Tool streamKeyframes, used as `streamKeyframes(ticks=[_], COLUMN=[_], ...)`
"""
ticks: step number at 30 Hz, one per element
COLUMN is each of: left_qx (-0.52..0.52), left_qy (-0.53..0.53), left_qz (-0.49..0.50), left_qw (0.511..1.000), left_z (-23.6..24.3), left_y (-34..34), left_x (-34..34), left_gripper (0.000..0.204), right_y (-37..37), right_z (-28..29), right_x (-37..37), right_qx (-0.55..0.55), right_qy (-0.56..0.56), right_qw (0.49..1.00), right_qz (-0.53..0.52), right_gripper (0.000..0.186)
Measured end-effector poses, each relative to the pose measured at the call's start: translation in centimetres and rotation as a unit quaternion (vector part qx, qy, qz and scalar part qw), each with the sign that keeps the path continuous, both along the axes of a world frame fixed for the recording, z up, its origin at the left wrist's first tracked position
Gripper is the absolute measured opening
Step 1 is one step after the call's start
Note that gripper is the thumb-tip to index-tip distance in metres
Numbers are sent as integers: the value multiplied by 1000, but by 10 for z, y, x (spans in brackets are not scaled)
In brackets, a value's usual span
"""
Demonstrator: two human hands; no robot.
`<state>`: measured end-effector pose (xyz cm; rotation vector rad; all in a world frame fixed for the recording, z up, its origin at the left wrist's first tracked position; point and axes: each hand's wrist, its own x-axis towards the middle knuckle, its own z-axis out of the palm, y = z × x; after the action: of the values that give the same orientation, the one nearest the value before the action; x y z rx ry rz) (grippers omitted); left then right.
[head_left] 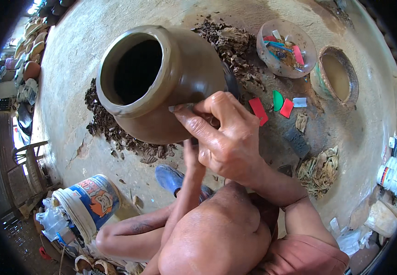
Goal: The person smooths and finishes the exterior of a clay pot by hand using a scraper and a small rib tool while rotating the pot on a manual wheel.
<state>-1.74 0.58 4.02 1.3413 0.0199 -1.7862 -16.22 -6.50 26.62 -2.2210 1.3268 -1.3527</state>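
Note:
A large brown clay pot [198,68] with a wet sheen leans over on its side, its wide dark mouth toward the left. My right hand [228,137] reaches across from the lower right and presses against the pot's shoulder, just below the thick rim [168,64]. Its thumb and fingers are closed in a pinch; a pale spot shows at the tip, too small to tell whether it is a nail or a tool. My left hand [192,158] is under the pot's near side, its fingers hidden behind the clay.
Dark scraps [104,114] lie around the pot's base. Right of it are a clear bowl [272,62] of coloured pieces, a water-filled tub [352,75], red pieces [258,111], a green piece [277,100] and a dark block [296,141]. A bucket [113,195] stands lower left.

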Motion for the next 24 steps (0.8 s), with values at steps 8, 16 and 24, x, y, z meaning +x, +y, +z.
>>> streamKeyframes(ticks=[8,16,24], left_qx=[-154,121,-31], left_qy=[-165,-28,-231], left_qz=[92,-29,154], left_qw=[970,992,960], left_z=[8,14,-19], left_y=[-56,31,-31], left_x=[135,-22,59], left_gripper=[44,83,57], right_y=[-26,-47,-19], right_z=[8,-33,-31], right_x=[-22,-34,-16], right_qx=[-64,-11,-3], right_qy=[-94,-136,-122], right_qw=[993,989,990], right_qz=[-9,-60,-77], right_gripper=[38,30,33])
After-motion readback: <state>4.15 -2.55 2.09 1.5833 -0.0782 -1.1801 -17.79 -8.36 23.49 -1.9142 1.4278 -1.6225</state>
